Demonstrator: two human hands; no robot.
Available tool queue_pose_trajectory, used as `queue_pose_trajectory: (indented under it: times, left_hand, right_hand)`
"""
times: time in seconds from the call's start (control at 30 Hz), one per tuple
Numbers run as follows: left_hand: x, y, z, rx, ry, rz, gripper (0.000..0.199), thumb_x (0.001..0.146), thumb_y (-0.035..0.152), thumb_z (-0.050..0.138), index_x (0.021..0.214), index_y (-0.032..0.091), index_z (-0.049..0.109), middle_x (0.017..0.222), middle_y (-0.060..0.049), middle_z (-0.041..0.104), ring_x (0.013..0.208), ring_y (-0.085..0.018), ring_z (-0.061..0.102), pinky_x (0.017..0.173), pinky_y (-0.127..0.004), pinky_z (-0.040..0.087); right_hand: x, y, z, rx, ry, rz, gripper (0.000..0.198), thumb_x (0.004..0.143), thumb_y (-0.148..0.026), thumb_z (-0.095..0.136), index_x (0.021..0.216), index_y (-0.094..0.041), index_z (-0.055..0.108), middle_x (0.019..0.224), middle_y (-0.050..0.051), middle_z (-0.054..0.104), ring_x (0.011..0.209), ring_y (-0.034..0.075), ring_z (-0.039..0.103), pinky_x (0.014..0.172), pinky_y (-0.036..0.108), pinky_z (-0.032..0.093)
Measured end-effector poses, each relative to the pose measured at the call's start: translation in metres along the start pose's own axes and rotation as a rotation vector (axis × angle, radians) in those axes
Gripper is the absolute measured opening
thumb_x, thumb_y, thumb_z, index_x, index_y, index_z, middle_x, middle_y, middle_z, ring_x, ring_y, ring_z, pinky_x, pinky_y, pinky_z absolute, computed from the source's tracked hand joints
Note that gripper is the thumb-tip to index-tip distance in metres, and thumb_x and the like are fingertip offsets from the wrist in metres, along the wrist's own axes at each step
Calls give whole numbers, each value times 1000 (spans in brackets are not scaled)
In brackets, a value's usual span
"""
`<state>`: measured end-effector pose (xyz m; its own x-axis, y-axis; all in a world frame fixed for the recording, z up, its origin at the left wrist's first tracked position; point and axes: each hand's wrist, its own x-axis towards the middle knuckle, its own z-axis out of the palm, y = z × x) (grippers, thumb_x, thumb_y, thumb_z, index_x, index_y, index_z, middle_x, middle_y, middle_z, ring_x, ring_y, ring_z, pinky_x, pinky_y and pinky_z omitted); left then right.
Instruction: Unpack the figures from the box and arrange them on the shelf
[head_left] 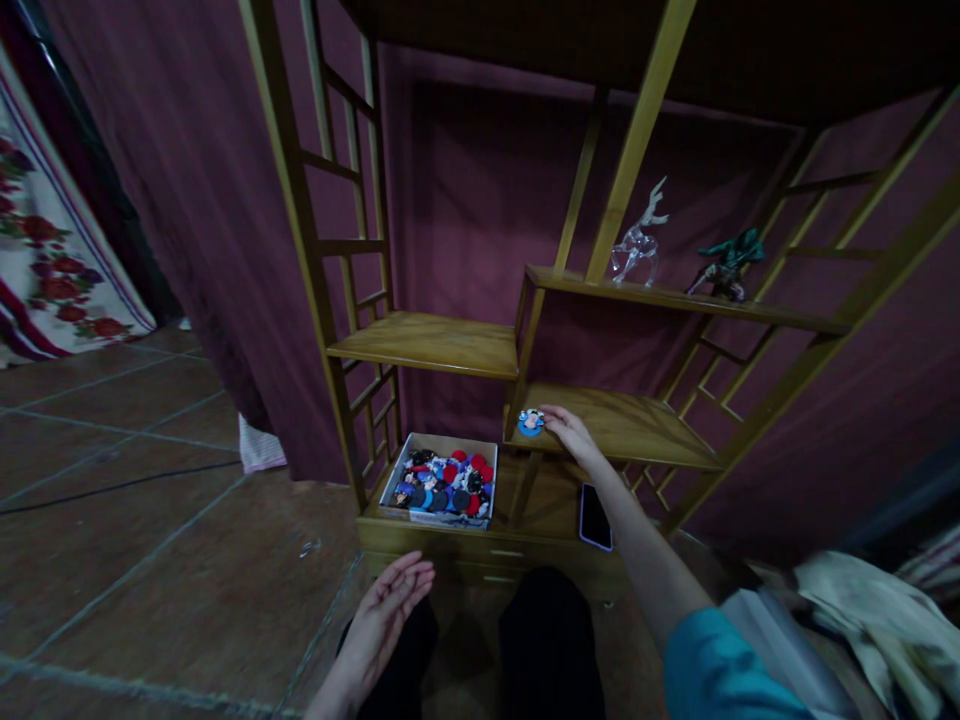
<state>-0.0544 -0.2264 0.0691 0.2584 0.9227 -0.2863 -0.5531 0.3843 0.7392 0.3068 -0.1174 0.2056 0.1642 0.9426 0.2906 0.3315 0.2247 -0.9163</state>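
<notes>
My right hand reaches to the left end of the lower right shelf. Its fingertips pinch the right edge of a small figurine with a round blue base, which is at the shelf's front left corner. Whether the base rests on the board is hard to tell. My left hand hangs above my lap with its fingers stretched out, holding nothing. In front of it, on the cabinet's bottom board, stands an open cardboard box filled with several small figurines in red, blue, black and white.
A phone lies on the bottom board under my right forearm. A clear deer ornament and a green-cloaked figure stand on the upper right shelf. Wooden posts and lattice frame the shelves. A left middle shelf sits above the box.
</notes>
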Motion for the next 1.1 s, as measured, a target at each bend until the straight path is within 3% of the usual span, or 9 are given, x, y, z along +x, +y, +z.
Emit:
queue_pose_trajectory:
  times: [0.23, 0.47, 0.57, 0.67, 0.73, 0.87, 0.97, 1.1]
  left_hand:
    - [4, 0, -3, -28, 25, 21, 42, 63, 17, 73, 102, 11, 63, 104, -14, 66, 101, -26, 61, 95, -36, 44]
    - [23, -4, -7, -58, 223, 81, 28, 67, 4, 64, 93, 12, 61, 84, -10, 68, 83, -19, 66, 87, -33, 49]
    - [34, 1, -6, -41, 296, 102, 25, 68, 2, 62, 90, 13, 61, 81, -8, 68, 77, -16, 66, 81, -31, 51]
    - [49, 9, -5, -14, 338, 131, 26, 66, 1, 62, 89, 13, 61, 79, -7, 68, 71, -14, 65, 72, -27, 51]
    - [64, 15, -6, 6, 352, 160, 27, 64, 2, 62, 88, 13, 61, 77, -7, 67, 67, -13, 64, 67, -26, 49]
    - [103, 29, -5, 48, 357, 227, 25, 62, 8, 65, 86, 11, 62, 73, -6, 66, 62, -13, 61, 61, -26, 46]
    - [136, 40, 3, 91, 362, 264, 21, 62, 11, 64, 83, 11, 63, 70, -6, 65, 60, -12, 59, 63, -27, 44]
    - [179, 48, 17, 147, 346, 262, 18, 64, 11, 58, 81, 10, 62, 70, -7, 64, 62, -12, 59, 63, -26, 44]
  right_hand:
    - [-2, 2, 5, -19, 39, -52, 48, 65, -20, 50, 112, -20, 54, 109, 6, 62, 99, 18, 58, 95, 34, 41]
    - [-8, 5, 9, -33, 278, -152, 45, 69, -23, 49, 113, -17, 53, 106, 10, 62, 91, 18, 59, 91, 39, 44]
    - [-29, 0, 16, -54, 409, -221, 40, 73, -23, 47, 112, -18, 55, 105, 9, 62, 92, 19, 58, 89, 39, 44]
    - [-71, 1, 33, -117, 558, -302, 30, 78, -23, 45, 104, -21, 60, 104, 7, 60, 92, 19, 58, 88, 39, 44]
    - [-102, 9, 53, -143, 520, -294, 23, 78, -22, 46, 94, -24, 62, 98, 5, 61, 90, 20, 58, 84, 38, 45]
    - [-136, 35, 102, -140, 228, -203, 25, 80, -20, 44, 91, -30, 63, 94, 4, 61, 90, 21, 58, 78, 36, 48]
    - [-126, 50, 134, -145, -33, -167, 31, 79, -15, 42, 92, -31, 64, 101, 4, 59, 96, 20, 57, 83, 36, 47]
    - [-85, 70, 162, -190, -169, -103, 33, 76, -11, 41, 92, -29, 65, 105, 3, 58, 98, 17, 57, 87, 33, 45]
